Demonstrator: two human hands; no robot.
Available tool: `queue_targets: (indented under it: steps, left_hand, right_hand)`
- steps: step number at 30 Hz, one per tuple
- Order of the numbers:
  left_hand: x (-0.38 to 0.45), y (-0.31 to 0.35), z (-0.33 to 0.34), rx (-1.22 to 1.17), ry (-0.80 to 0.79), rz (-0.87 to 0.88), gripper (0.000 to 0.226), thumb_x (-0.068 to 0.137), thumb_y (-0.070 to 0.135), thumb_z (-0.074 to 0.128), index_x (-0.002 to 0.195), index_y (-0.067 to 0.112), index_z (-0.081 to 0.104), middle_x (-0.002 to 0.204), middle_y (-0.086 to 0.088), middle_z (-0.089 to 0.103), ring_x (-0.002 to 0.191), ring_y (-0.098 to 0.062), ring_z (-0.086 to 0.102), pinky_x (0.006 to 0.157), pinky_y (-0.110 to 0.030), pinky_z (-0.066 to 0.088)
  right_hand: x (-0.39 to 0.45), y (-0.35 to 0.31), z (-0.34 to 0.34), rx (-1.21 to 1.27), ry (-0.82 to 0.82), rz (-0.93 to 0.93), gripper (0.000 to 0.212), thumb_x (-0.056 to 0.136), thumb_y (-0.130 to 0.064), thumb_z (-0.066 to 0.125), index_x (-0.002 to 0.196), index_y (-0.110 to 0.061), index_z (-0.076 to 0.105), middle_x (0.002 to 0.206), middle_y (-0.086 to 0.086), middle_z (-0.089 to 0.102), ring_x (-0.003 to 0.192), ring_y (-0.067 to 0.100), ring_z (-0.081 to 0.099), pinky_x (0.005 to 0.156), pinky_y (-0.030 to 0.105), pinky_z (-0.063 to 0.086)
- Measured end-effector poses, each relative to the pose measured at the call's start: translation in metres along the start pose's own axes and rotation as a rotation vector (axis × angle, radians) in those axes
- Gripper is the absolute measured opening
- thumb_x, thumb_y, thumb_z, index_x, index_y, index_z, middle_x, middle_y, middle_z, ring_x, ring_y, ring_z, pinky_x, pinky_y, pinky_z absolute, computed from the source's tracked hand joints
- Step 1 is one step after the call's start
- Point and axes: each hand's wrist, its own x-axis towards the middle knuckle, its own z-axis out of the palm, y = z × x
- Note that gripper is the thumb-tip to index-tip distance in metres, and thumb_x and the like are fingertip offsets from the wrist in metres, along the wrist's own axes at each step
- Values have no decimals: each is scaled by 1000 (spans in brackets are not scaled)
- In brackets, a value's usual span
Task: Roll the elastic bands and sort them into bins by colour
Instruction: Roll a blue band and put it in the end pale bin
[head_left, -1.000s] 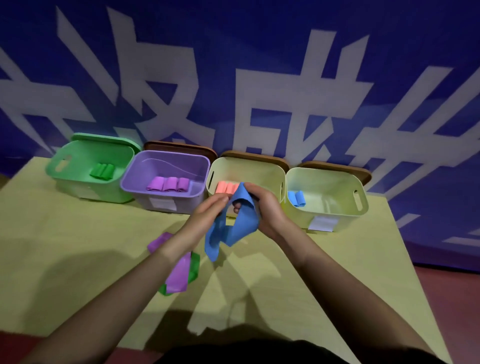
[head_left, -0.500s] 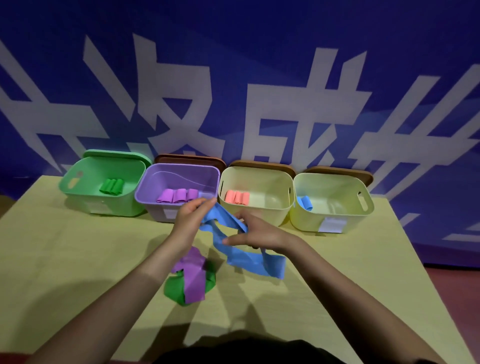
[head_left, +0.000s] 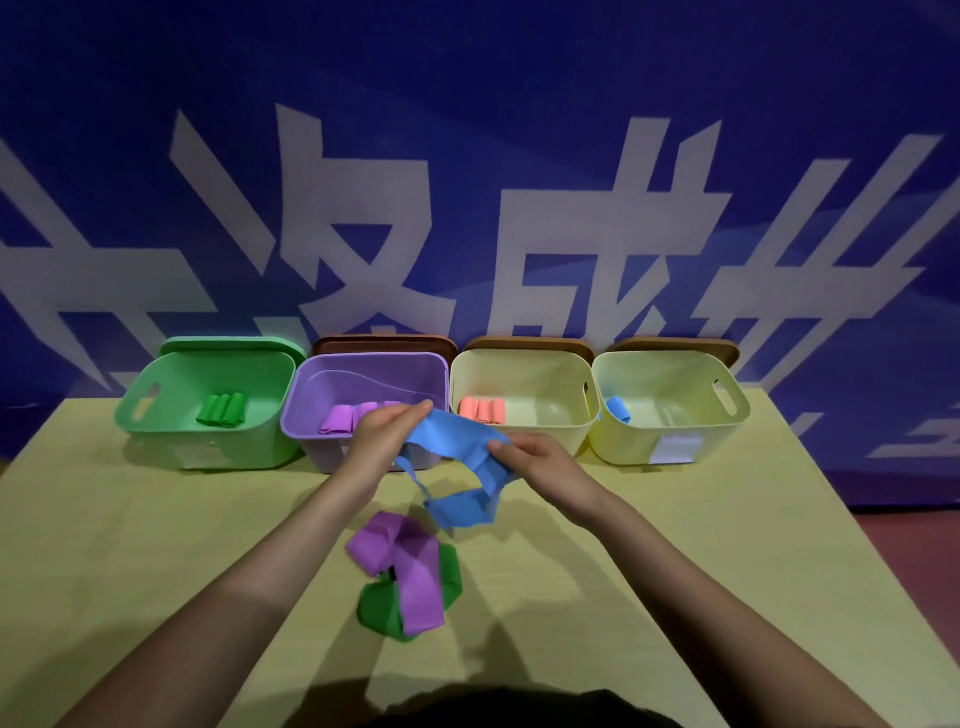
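Two hands on one blue band (head_left: 457, 439), lifted over the worktop (head_left: 156, 519).
My left hand (head_left: 382, 439) pinches its far end, my right hand (head_left: 540, 462) pinches the other; loose loop hangs before the purple bin (head_left: 311, 405).

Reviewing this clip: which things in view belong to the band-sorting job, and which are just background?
Belongs to the job:
- blue band, held by left hand and right hand
- purple band and green band
- green bin, purple bin, third bin, right-end bin

Just there:
- blue banner
- table
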Motion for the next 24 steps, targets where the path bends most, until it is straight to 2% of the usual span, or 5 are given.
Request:
queue_targets:
  steps: [3,10,16,19,24]
  left_hand:
    - [2,-9,-9,60,18,-30,19,91,28,62,77,16,67,78,-6,63,76,-20,58,71,-29,44]
    - [-2,-22,-30,324,-89,65,34,76,53,61,76,18,59,76,-7,56,74,-19,53,66,-30,37]
    - [-11,-11,-24,232,-194,151,25,102,29,40,122,34,53,125,6,58,119,-12,53,102,-30,41]
    - [-24,12,-16,-24,-184,169,38,104,32,28,104,35,66,106,14,68,107,-8,60,97,-27,43]
    - [-36,23,-3,-27,-111,241,27,100,17,46,81,25,63,81,-11,56,79,-17,49,66,-23,40]
  right_hand:
    - [3,-2,9,157,53,36,26,96,-24,55,81,-3,63,75,0,60,72,12,51,69,28,39]
    - [11,-15,26,399,115,66,19,100,-15,47,92,-7,62,87,11,61,82,22,55,71,30,43]
    - [27,-42,34,306,149,-29,17,90,-20,57,82,-11,70,85,11,56,82,23,48,77,37,35]
    - [30,-51,38,206,169,-100,31,87,-27,59,85,3,65,80,9,56,77,18,47,73,34,36]
    - [24,-60,39,71,249,-198,19,92,-9,59,75,-7,66,67,0,56,63,7,48,63,20,40]
